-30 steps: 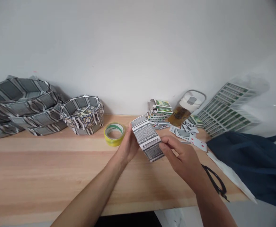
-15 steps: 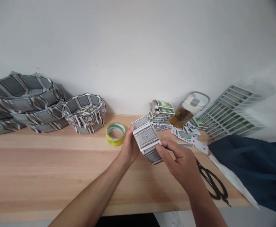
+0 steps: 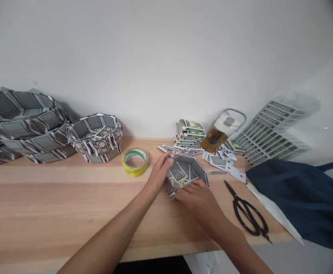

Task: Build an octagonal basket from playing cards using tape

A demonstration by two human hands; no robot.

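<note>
In front of me is a small many-sided bowl (image 3: 187, 167) made of folded grey-patterned playing cards, its open side facing up and toward me. My left hand (image 3: 159, 173) is at its left side, with the thumb by the rim and the fingers along the outer wall. My right hand (image 3: 196, 194) grips the near rim, with curled fingers over the edge. That hand hides the near wall and part of the inside. Just left of my left hand stands a roll of yellow tape (image 3: 134, 163).
Larger card bowls (image 3: 32, 127) are stacked at the left, beside a smaller patterned bowl (image 3: 96, 139). Card boxes (image 3: 190, 133), loose cards (image 3: 222, 161) and a drink jug (image 3: 222, 131) stand by the wall. Scissors (image 3: 249, 215) and dark blue cloth (image 3: 294, 198) lie right.
The card bowl has come down and been turned, so its inside now shows instead of its outer wall. My right hand has moved lower left onto its near rim, uncovering the scissors.
</note>
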